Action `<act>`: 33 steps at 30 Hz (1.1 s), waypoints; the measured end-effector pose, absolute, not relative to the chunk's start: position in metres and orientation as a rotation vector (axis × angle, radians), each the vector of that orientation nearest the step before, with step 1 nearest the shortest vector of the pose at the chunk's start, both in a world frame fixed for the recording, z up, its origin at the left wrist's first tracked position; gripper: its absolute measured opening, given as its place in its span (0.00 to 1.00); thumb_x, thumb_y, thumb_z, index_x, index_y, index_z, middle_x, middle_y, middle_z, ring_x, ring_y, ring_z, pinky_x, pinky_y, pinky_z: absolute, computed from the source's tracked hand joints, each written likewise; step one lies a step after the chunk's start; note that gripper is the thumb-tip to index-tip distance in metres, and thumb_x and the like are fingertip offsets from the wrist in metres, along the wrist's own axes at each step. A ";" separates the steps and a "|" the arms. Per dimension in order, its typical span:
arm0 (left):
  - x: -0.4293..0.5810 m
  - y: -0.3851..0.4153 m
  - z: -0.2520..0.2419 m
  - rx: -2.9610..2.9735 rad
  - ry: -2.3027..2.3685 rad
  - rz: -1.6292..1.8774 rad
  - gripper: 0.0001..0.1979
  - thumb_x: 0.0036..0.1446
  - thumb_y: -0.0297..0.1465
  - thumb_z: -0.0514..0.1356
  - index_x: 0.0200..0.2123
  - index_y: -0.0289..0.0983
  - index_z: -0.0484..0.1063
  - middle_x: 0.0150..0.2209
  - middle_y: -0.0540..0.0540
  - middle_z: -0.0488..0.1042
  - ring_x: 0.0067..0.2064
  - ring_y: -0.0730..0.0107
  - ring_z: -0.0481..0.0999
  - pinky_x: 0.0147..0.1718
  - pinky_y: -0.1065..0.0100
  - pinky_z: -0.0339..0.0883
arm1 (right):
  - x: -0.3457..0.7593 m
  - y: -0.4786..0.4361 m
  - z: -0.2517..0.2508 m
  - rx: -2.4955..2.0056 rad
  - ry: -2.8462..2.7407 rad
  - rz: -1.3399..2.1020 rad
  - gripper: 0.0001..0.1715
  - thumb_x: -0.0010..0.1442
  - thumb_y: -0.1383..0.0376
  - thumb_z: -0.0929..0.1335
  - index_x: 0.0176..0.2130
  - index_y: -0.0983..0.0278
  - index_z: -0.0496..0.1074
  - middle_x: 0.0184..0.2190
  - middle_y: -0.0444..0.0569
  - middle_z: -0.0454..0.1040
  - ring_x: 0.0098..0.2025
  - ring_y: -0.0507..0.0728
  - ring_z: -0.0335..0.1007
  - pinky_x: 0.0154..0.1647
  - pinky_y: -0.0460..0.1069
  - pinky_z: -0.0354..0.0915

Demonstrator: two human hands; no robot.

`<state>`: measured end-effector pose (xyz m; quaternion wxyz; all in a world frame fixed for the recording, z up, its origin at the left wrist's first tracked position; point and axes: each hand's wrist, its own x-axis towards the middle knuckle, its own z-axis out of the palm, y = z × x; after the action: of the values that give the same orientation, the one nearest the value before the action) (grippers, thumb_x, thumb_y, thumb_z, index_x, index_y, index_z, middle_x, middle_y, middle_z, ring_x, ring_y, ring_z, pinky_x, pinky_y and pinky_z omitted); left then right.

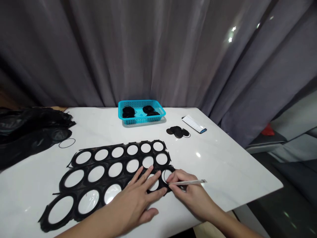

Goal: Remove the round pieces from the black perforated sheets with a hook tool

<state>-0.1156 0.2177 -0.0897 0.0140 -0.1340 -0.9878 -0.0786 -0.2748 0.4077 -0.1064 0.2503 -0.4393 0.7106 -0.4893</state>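
Head view: left hand (138, 201) lies released, palm down, fingers spread, pressing flat on the near right part of a black sheet (92, 163). Sheet lies flat on the white table (223, 158), near edge, centre-left; it is punched with three rows of round holes, table showing through. Right hand (190, 193) is pinched around a thin metal tool (190, 182), held roughly level, its tip at the sheet's right near corner, beside the left fingertips. A thin black ring outline sits at that corner hole; whether it is attached, cannot tell. Far side: blue basket (141, 120) holding black discs (127, 111). To its right, a small pile of loose discs (177, 131), then a white strip (194, 124) with a blue end. Left edge: heap of black material (29, 132), a thin loose ring (66, 143) just beside it. Grey curtain (148, 49) behind.
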 end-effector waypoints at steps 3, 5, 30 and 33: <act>-0.115 0.218 -0.089 -0.413 -3.098 -0.234 0.35 0.59 0.34 0.65 0.68 0.50 0.58 0.72 0.42 0.47 0.71 0.40 0.46 0.63 0.37 0.51 | -0.275 0.408 -0.106 -1.213 1.930 -1.327 0.10 0.65 0.68 0.66 0.30 0.63 0.65 0.37 0.46 0.72 0.41 0.56 0.69 0.42 0.50 0.62; -0.115 0.219 -0.088 -0.411 -3.109 -0.231 0.35 0.59 0.34 0.65 0.68 0.50 0.58 0.72 0.41 0.47 0.71 0.40 0.46 0.62 0.36 0.51 | -0.276 0.409 -0.106 -1.208 1.933 -1.328 0.10 0.65 0.68 0.65 0.30 0.63 0.64 0.37 0.46 0.72 0.41 0.55 0.69 0.42 0.50 0.62; -0.114 0.218 -0.072 -0.353 -3.216 -0.558 0.32 0.63 0.34 0.61 0.68 0.53 0.57 0.72 0.45 0.44 0.71 0.41 0.42 0.64 0.34 0.42 | -0.377 0.393 -0.089 -0.830 2.121 -1.635 0.13 0.62 0.59 0.69 0.30 0.63 0.67 0.39 0.53 0.77 0.43 0.61 0.71 0.43 0.54 0.64; -0.118 0.219 -0.064 -0.099 -3.151 -0.872 0.27 0.66 0.36 0.58 0.67 0.51 0.58 0.72 0.45 0.47 0.72 0.44 0.45 0.65 0.37 0.44 | -0.357 0.382 -0.085 -0.604 1.552 -1.687 0.22 0.54 0.56 0.76 0.28 0.64 0.63 0.39 0.54 0.77 0.43 0.60 0.73 0.33 0.48 0.65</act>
<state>-0.1179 0.2186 -0.0636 -0.0644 -0.0302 -0.9613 -0.2660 -0.3568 0.3822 -0.0855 0.3760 -0.2362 0.6065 -0.6595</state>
